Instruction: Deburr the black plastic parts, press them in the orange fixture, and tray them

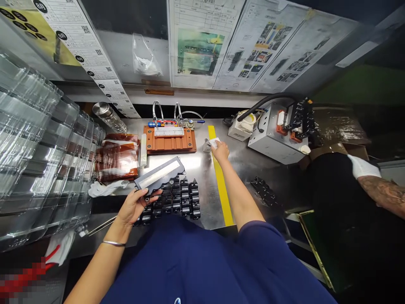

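My left hand [134,206] grips the near left end of a dark grey plastic cover [150,180] with a long pale strip along its face. The cover is held tilted, above rows of black ribbed plastic parts [185,198] on the metal bench. Reaching forward, my right hand [222,152] has its fingers closed on a small white piece [214,142], perhaps a folded cloth. That piece is beside or against a small greyish container [206,145] by the yellow tape line [220,185]; whether they touch is unclear.
An orange fixture [171,145] with two hoses stands at the back. Amber film-wrapped pieces [117,158], a glass bottle [109,118] and stacked clear trays [38,147] are left. A grey machine [275,139] stands right, near another person's arm [384,192]. Tweezers [101,226] lie front left.
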`<state>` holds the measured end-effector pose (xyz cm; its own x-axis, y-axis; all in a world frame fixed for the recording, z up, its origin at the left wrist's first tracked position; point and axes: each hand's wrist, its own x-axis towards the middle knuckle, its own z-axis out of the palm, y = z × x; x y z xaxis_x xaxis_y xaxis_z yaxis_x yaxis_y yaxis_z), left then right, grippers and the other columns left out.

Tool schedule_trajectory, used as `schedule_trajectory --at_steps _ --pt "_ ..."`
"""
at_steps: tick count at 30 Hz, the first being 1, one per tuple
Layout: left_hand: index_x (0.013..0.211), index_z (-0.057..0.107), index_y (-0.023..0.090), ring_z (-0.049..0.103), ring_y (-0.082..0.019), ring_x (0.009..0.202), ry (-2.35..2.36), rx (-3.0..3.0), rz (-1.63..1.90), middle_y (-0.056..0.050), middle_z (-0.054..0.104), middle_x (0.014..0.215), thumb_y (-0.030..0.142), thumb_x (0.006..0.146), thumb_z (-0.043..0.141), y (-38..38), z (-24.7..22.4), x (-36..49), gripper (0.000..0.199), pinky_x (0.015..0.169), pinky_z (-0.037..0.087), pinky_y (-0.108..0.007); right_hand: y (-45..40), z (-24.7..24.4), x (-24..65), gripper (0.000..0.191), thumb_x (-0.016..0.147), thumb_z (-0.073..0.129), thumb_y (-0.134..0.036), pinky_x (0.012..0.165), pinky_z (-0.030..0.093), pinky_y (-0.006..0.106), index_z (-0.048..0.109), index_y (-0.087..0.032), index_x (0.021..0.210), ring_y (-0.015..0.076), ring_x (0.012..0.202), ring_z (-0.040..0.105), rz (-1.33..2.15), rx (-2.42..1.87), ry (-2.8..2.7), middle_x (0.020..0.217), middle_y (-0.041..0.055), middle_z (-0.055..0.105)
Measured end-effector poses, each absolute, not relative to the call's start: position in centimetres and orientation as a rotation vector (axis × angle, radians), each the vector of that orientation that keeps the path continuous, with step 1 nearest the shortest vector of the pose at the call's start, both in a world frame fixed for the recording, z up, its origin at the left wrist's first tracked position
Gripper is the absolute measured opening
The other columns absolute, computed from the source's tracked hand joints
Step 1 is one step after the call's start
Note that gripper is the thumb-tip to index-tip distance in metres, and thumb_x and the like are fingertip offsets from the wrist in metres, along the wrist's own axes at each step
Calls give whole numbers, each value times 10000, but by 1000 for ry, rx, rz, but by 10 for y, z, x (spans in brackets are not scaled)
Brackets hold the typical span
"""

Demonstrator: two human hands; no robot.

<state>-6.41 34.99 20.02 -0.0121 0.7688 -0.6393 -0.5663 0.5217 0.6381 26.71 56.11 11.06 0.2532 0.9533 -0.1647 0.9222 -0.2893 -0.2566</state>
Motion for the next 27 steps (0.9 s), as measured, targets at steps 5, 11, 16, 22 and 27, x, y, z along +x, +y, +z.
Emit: schedule_trajectory --at_steps 5,11,16,22,27 --pt "1151 643 186 695 -299 977 1126 266 1055 -89 733 1053 234 675 731 348 200 -60 486 751 603 -343 559 106 267 500 853 535 -326 959 385 383 540 -211 1340 294 1167 460 457 -2396 -1724 1269 143 535" --pt "1129 659 210 684 -319 997 1119 367 1080 -112 717 1115 522 737 696 341 195 -65 503 836 575 -458 559 118 260 483 818 566 -308 962 393 388 588 -200 1288 293 1162 458 510 -2354 -1613 1243 141 553" --pt "1034 694 185 706 -325 905 1162 407 1139 -130 741 1013 732 641 652 343 194 -62 674 806 580 -471 506 164 206 472 849 543 -387 967 412 381 580 -217 1287 264 1120 480 505 -1889 -1703 1232 113 559" --pt "1068 652 156 648 -314 1069 1279 514 1305 -133 720 1058 719 649 656 348 193 -42 701 876 559 -440 414 207 119 411 803 627 -412 919 435 430 636 -305 1199 275 1046 505 719 -1217 -2154 1236 85 563" --pt "1129 615 158 629 -326 1102 1271 637 1311 -149 689 1115 711 631 676 345 198 -42 747 867 560 -430 423 217 108 425 822 599 -360 974 404 467 614 -260 1235 316 1115 470 726 -1583 -1947 1238 118 520"
